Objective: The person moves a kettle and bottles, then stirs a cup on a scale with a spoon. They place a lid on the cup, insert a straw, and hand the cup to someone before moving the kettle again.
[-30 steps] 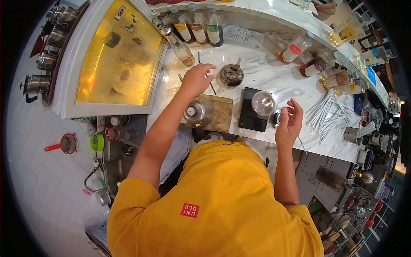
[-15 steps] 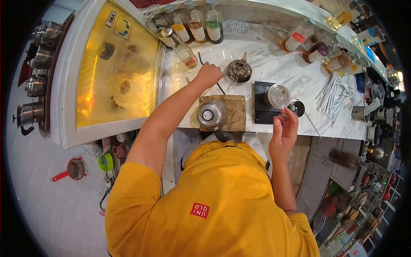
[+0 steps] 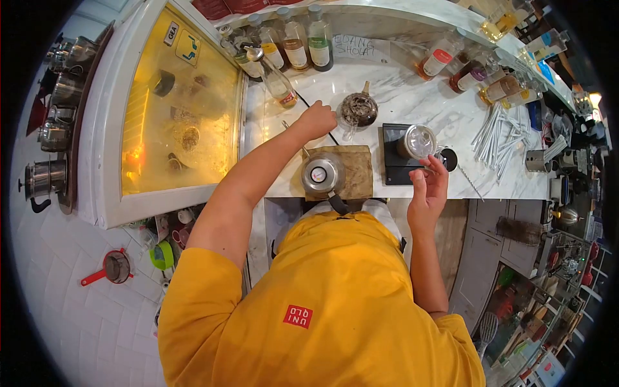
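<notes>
Two hands, two separate jobs. The left hand [image 3: 317,120] has its fingers clenched round what looks like a thin dark stick [image 3: 331,137] lying on the tabletop [image 3: 445,109]. Its knuckles are just beside a glass jug [image 3: 359,108] full of dark wet leaves or grounds, can't tell which.

The right hand [image 3: 429,184] is loose, fingers half curled and grasping nothing I can see. The fingertips stop just short of a clear cup [image 3: 418,142] on a black scale [image 3: 394,164]. The cup looks empty, but glare hides the bottom.

Between the hands there's a steel kettle [image 3: 320,174] on a wooden board [image 3: 356,169].

My guess is this is brew prep, with the stick getting picked up. The next move needs a clean lift that doesn't bump the jug.

Further out past the left fingers are labelled bottles [image 3: 295,42] of amber and dark liquid.
</notes>
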A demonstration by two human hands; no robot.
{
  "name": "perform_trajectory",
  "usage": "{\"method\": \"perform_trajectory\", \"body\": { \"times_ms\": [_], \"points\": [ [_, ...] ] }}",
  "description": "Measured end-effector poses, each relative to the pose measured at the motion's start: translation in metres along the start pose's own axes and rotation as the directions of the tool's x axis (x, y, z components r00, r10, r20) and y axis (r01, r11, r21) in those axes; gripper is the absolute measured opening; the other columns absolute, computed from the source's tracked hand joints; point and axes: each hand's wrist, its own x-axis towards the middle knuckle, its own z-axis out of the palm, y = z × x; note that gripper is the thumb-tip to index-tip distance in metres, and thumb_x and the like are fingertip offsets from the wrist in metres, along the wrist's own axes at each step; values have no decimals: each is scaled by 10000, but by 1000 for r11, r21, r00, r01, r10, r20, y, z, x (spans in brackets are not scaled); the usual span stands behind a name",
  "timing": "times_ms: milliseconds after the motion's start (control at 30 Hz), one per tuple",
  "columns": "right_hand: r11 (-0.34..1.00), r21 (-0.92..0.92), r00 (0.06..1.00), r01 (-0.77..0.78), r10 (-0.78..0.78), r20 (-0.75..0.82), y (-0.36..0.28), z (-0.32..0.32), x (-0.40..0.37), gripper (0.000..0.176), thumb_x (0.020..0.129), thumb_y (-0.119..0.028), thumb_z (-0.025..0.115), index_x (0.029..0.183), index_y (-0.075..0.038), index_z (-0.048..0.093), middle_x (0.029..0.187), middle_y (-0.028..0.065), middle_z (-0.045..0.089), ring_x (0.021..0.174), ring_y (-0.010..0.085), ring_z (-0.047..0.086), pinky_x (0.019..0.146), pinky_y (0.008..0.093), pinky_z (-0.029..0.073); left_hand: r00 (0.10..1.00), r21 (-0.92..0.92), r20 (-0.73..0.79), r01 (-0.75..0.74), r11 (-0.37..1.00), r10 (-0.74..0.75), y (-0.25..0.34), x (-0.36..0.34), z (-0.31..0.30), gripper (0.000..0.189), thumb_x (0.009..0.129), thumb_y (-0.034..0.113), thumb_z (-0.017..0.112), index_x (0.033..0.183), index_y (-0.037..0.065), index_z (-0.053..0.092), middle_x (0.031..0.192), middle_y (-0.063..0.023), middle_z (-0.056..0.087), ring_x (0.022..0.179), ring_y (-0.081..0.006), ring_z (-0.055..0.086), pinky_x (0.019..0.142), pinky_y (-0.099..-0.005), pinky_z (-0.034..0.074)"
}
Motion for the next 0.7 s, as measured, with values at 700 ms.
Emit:
{"method": "perform_trajectory", "body": {
  "times_ms": [700],
  "points": [
    [992, 31, 992, -120, 119, 40, -3, -7, 9, 303, 1051, -154, 632, 1320, -16, 616, 1122, 64, 673, 945, 111, 628, 857, 270, 527, 781, -314, -612, -95, 944, -125, 20, -36, -112, 151, 755, 134, 745, 832, 131, 615, 799, -36, 530, 823, -235, 584, 736, -388, 424]
  ]
}}
